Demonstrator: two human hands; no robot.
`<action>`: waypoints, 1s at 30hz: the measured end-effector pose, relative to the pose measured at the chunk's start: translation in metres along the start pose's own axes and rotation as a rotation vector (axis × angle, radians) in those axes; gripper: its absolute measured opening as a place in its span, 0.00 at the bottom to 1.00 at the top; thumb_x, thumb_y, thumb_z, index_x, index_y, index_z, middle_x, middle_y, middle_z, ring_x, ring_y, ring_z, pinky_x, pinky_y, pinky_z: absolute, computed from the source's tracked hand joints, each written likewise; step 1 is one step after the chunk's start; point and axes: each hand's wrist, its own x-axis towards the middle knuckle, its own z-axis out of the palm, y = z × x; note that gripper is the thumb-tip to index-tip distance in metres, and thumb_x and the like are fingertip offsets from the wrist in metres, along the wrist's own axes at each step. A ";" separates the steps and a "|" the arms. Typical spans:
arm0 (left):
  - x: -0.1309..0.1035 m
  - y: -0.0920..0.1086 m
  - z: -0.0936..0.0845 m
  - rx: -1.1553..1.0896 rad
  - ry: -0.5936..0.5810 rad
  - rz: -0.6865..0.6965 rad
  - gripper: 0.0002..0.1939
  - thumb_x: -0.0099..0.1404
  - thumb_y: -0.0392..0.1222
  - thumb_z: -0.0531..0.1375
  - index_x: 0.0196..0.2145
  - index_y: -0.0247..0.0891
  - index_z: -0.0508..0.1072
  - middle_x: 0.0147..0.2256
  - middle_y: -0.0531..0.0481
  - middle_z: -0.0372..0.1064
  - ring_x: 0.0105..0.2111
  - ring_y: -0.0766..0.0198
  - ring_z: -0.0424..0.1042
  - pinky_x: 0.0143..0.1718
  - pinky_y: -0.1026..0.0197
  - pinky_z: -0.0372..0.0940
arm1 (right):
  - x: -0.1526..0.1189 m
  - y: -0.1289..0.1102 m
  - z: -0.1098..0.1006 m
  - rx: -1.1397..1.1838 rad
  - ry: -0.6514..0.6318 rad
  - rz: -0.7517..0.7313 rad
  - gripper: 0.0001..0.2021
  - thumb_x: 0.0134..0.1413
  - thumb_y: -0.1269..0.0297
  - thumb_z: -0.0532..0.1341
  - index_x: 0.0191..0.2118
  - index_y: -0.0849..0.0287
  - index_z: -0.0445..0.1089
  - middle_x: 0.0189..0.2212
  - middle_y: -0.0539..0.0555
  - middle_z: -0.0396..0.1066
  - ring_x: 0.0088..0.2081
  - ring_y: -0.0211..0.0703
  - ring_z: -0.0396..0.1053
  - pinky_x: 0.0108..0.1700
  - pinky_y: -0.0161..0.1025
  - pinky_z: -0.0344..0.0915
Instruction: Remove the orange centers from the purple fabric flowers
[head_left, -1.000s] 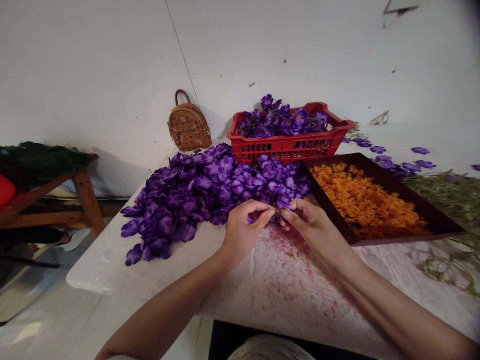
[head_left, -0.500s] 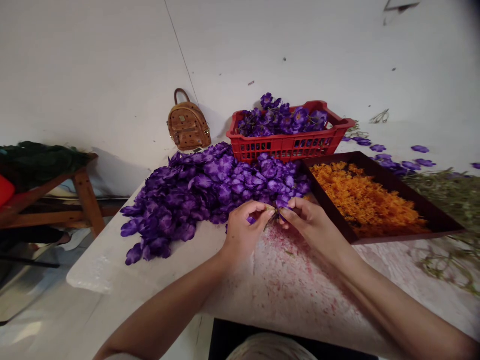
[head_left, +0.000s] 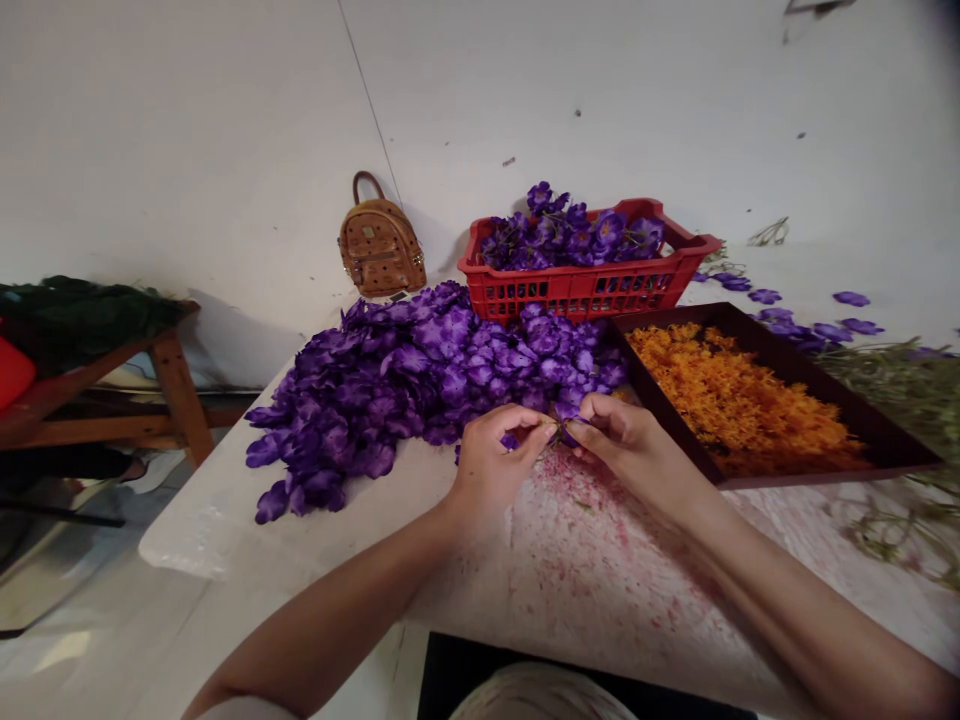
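My left hand (head_left: pixel 499 455) pinches a thin greenish stem piece between thumb and fingertips. Close against it, my right hand (head_left: pixel 626 445) is closed on a small purple flower (head_left: pixel 568 412), and the fingertips of both hands nearly meet. Behind them spreads a large heap of purple petals (head_left: pixel 390 380) on the pale table (head_left: pixel 480 580). To the right of the heap lies a dark red tray (head_left: pixel 825 481) holding orange flower bits (head_left: pixel 742 400). A red crate (head_left: pixel 581 291) full of purple flowers (head_left: pixel 600 235) stands behind the heap.
A brown backpack (head_left: pixel 381 245) leans against the wall at the back. Green stems (head_left: pixel 892 400) and loose purple flowers (head_left: pixel 851 298) lie at the right. On the left, a wooden stand (head_left: pixel 178 395) bears dark green leaves (head_left: pixel 82 315).
The view has shifted slightly, so the scene sits a little further right. Both hands keep their pinch on the flower and stem, with only small finger movement.
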 end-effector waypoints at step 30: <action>0.014 -0.015 -0.017 -0.501 0.033 -0.377 0.16 0.64 0.54 0.69 0.39 0.37 0.83 0.31 0.50 0.77 0.30 0.66 0.73 0.35 0.63 0.69 | 0.000 0.017 -0.011 -0.332 -0.051 -0.116 0.08 0.61 0.67 0.58 0.29 0.54 0.70 0.30 0.54 0.72 0.34 0.48 0.69 0.39 0.43 0.61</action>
